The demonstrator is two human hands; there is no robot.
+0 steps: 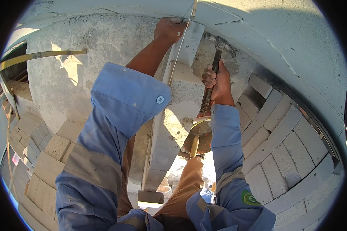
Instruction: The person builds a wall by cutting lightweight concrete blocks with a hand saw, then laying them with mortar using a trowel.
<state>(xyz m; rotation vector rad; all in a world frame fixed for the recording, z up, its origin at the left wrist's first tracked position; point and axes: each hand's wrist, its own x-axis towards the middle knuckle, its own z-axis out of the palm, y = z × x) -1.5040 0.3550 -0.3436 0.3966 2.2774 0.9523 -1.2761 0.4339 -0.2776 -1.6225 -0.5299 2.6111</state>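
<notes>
Left hand (169, 30) is pinching a taut string (178, 50) against the block (183, 100) top, keeping it aligned; right hand (216, 82), fingers wrapped, is gripping a hammer (214, 73) raised beside the block.

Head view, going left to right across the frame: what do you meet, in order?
Yellow strip → stacked bricks → left hand on the string line → right hand gripping the hammer → curved brick courses.

No legible text, number or brand appears. A round green and yellow sleeve badge (250, 198), below the right hand (216, 81), is too small to read.
</notes>
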